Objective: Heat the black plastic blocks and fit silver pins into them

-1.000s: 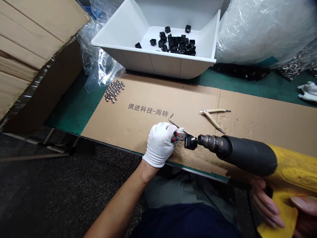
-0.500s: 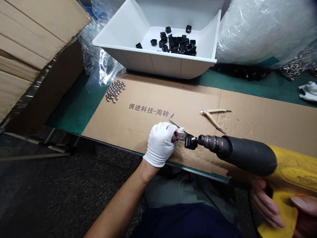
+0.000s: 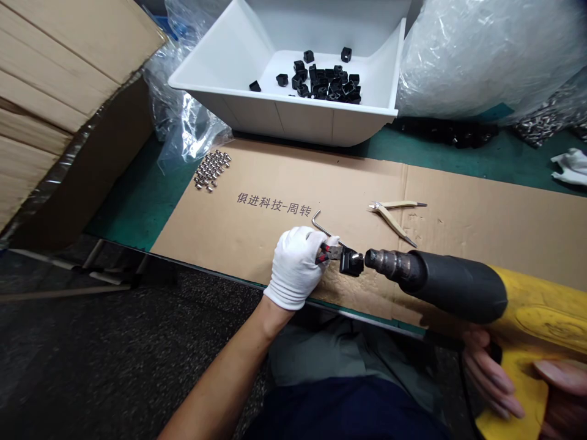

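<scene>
The white-gloved left hand point(image 3: 294, 267) grips red-handled pliers point(image 3: 330, 253), their tips closed on a black square fitting point(image 3: 352, 263) above the cardboard sheet point(image 3: 477, 226), near its front edge and beside an L-shaped hex key point(image 3: 321, 222). The bare right hand point(image 3: 493, 382) wraps a yellow power tool point(image 3: 532, 311), whose metal nose point(image 3: 389, 264) sits just beside the fitting; whether they touch cannot be told.
</scene>
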